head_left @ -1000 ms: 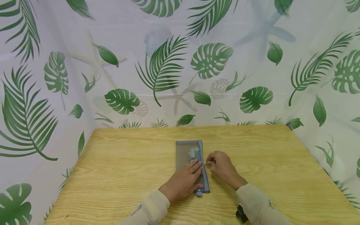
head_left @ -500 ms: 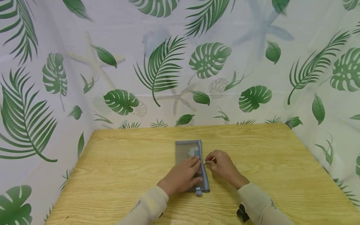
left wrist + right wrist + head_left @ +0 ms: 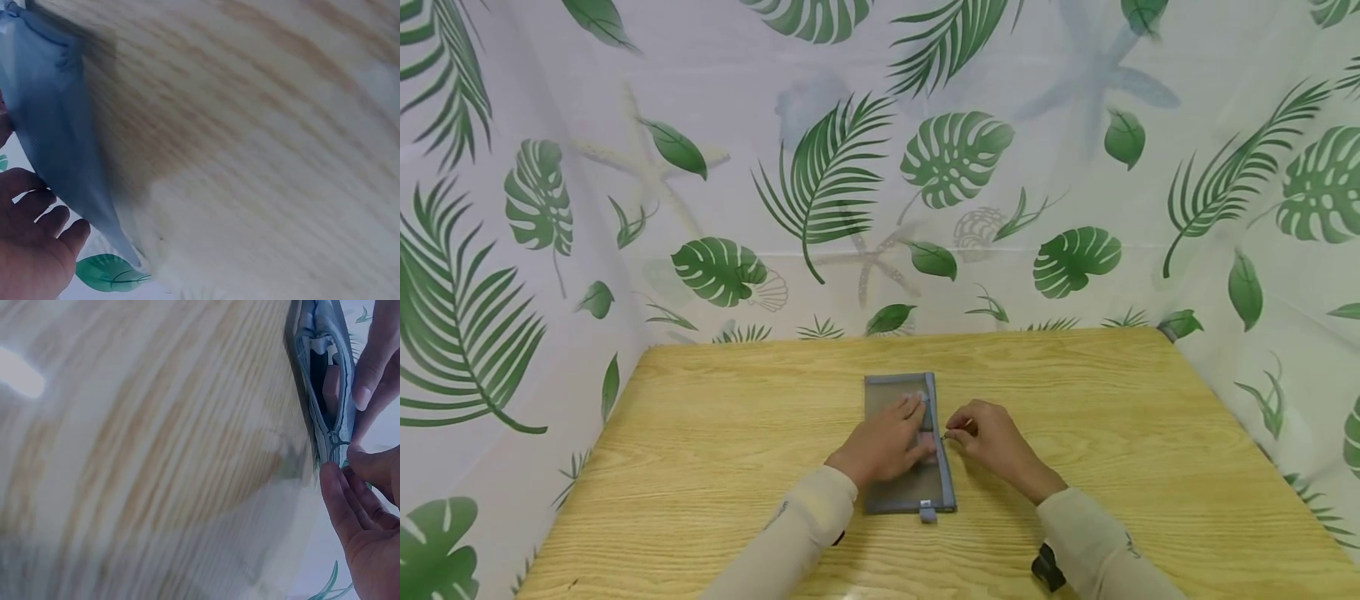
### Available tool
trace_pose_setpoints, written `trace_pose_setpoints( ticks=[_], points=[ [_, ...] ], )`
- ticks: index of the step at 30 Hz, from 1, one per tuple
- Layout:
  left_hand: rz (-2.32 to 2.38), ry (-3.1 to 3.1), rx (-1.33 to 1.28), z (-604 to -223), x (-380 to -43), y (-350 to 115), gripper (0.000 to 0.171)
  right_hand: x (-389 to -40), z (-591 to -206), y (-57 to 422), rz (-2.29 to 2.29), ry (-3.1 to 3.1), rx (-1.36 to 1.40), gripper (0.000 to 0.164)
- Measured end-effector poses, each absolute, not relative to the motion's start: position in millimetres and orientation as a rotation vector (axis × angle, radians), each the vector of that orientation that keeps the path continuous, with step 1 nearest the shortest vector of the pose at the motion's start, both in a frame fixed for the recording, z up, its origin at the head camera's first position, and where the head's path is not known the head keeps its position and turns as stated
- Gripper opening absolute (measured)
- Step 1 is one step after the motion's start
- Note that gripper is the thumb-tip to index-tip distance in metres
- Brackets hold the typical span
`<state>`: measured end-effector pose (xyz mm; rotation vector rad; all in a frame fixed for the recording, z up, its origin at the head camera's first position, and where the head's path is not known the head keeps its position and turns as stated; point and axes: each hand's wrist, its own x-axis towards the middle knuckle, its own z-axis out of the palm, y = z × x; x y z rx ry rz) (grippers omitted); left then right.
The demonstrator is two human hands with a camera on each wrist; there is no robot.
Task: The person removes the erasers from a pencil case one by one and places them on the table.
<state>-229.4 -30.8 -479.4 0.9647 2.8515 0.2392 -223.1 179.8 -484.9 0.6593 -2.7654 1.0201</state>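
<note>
A grey-blue zip pouch [image 3: 895, 496] with see-through mesh lies on the wooden table, its zip side to the right. Across its middle my left hand [image 3: 876, 446] rests with fingers extended; the left wrist view shows its fingertips along the pouch's [image 3: 59, 119] side. At the right edge my right hand [image 3: 992, 442] pinches the zipper pull [image 3: 339, 444] between thumb and index finger. The right wrist view shows the zip parted beyond the pull, with a pinkish block [image 3: 331, 387] inside. My left hand partly hides the contents.
The wooden table [image 3: 737, 417] meets a leaf-printed cloth [image 3: 850, 292] at its back, with more cloth along both sides. A small fabric tab [image 3: 928, 516] sticks out from the pouch's near end. Something black [image 3: 1047, 568] sits beside the right sleeve.
My left hand has slid farther up the pouch, uncovering its near part and a pink item inside. My right hand keeps its pinch on the zipper pull, almost in place.
</note>
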Motion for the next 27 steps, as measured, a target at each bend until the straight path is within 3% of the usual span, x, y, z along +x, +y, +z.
trace_pose_setpoints(
  ticks=[8,27],
  points=[
    [0.242,2.864,0.976,-482.4,-230.1,-30.3,0.070,-224.8,-482.0,181.7,1.050,-2.732,0.729,0.008],
    [0.131,2.890,1.007,-480.3,-227.4,-28.9,0.074,-230.0,-486.3,171.0,1.037,-2.755,0.555,0.020]
  ],
)
